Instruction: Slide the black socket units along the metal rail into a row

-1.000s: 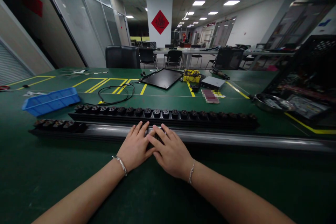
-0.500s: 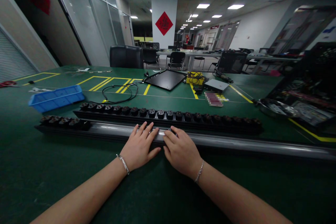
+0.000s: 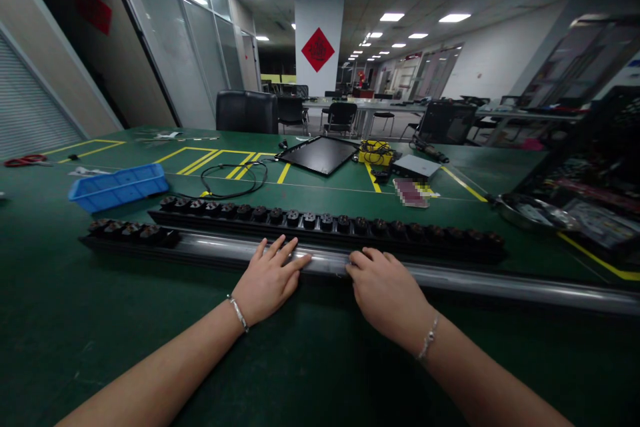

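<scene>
While the left hand spreads over the near rail, the right hand curls upon it

As I watch from my remote station, I take a clock centred between the two hands, with twelve pointing straight across the green table. The left hand, a bracelet at its wrist, sits just toward nine. Its fingers are fanned apart, their tips touching the glossy top of the near rail; I see nothing in its grasp. The right hand, also braceleted, sits just toward three. Its fingers are bent, tips down at the same rail, and its thumb is hidden from me, so I cannot tell whether it pinches anything.

The near rail runs through my centre from nine o'clock to three, lying on the table. Four dark round-topped pieces line its nine o'clock end. Just beyond, toward twelve, the far rail lies almost parallel, carrying a long row of similar pieces.

At ten I have a blue bin, with red-handled scissors farther out. A looped black cable lies between ten and eleven, and a dark flat panel at twelve. Around one sit a yellow object with black cords over it and a grey box. Between two and three I see a metal bowl, near a large black case.
</scene>
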Motion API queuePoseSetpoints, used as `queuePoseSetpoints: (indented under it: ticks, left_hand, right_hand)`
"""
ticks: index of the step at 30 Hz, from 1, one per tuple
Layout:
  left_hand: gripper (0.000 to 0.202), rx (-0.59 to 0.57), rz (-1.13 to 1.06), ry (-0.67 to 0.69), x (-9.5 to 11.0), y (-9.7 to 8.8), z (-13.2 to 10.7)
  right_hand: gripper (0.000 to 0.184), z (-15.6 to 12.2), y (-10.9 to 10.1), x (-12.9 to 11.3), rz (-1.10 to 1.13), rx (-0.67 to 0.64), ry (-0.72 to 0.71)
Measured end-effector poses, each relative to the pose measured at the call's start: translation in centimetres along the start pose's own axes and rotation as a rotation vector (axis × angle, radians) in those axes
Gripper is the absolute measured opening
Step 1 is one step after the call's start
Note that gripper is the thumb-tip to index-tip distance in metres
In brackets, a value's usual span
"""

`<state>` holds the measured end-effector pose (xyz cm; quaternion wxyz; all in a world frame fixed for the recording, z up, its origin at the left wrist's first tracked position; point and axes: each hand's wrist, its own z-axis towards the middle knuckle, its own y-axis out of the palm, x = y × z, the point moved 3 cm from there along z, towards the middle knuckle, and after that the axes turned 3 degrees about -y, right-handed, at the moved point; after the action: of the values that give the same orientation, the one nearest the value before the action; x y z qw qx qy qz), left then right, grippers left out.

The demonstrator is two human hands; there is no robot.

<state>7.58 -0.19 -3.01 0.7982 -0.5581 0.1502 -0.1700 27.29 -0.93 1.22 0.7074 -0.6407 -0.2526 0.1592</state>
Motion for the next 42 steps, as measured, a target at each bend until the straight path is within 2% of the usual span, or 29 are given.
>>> queuePoseSetpoints:
  ticks: [3,9,15,22,28,32,35,42]
  left_hand:
    - [0.040,-0.002,-0.004,-0.007,-0.1,0.1,-0.1]
    - [0.042,-0.003,-0.007,-0.005,-0.1,0.3,-0.1]
    - [0.041,-0.001,-0.011,-0.014,-0.1,0.3,-0.1]
    - [0.040,0.006,-0.027,-0.025,-0.2,0.3,0.0]
    - [0.040,-0.011,-0.010,-0.030,-0.1,0.2,0.0]
    - [0.039,-0.007,-0.014,-0.030,-0.2,0.2,-0.1]
    - [0.040,-0.004,-0.021,-0.028,-0.2,0.2,0.0]
    - [0.040,-0.014,-0.015,-0.028,-0.2,0.3,0.0]
  right_hand:
    - [0.032,-1.2,-0.3,0.6,-0.036,-0.074,0.044]
    - [0.030,-2.1,-0.8,1.7,-0.056,-0.181,0.117]
    - [0.029,-1.7,-0.8,0.8,-0.128,-0.147,0.097]
    - [0.032,-1.9,0.1,0.0,-0.303,-0.152,0.082]
    - [0.032,-2.5,0.1,-0.2,-0.323,-0.146,0.105]
    - [0.032,-2.6,0.0,-0.2,-0.251,-0.169,0.143]
    - [0.032,-3.1,-0.2,0.6,-0.195,-0.200,0.207]
    - [0.035,-4.5,-1.1,4.2,-0.195,-0.339,0.406]
